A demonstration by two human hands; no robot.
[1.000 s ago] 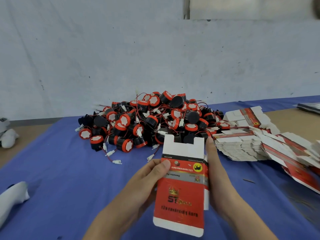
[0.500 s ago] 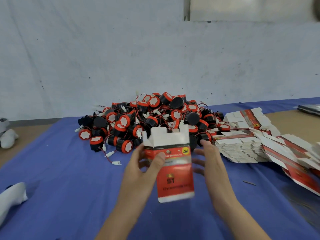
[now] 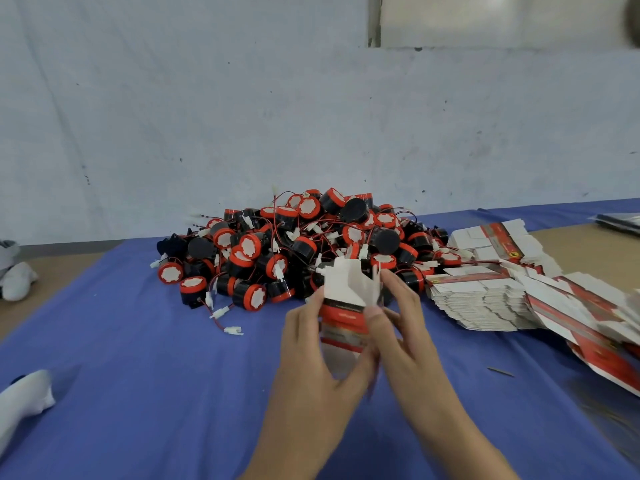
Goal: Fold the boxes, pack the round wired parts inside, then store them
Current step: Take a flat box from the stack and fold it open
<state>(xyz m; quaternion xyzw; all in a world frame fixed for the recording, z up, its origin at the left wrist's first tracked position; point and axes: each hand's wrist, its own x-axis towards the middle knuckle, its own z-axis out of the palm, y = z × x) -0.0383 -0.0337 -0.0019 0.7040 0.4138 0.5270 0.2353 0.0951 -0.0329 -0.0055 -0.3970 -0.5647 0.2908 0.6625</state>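
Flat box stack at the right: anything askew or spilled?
Yes. The flat box stack is tidy at its left end, but further right the loose boxes lie fanned out and overlapping instead of squared up. Nothing looks damaged.

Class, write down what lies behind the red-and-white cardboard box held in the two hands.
Behind the red-and-white cardboard box lies the heap of round black-and-red wired parts. The box, left hand and right hand cover the heap's near edge; parts there are hidden.
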